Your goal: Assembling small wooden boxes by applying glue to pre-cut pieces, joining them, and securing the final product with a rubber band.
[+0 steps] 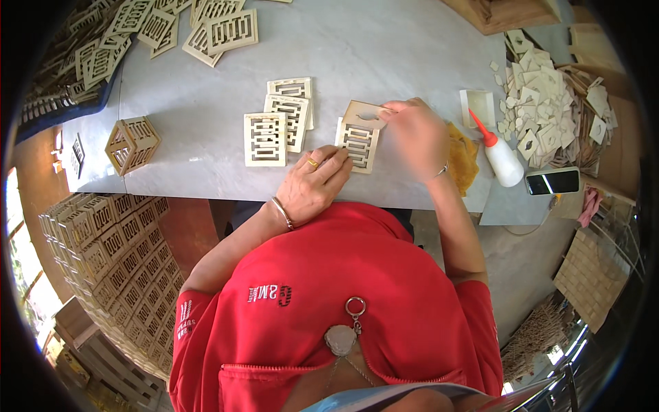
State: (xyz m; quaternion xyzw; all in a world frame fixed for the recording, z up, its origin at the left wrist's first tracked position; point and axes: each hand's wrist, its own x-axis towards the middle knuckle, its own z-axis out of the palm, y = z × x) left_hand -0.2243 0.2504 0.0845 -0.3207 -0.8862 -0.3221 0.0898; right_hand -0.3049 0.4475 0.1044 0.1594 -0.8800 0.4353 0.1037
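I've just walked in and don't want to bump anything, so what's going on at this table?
Someone in a red top is at a grey table. Their right hand holds a small wooden plate at the far end of a slotted panel, while the left hand touches that panel's near-left edge. Three overlapping panels lie to the left. A white bottle and a phone lie to the right.
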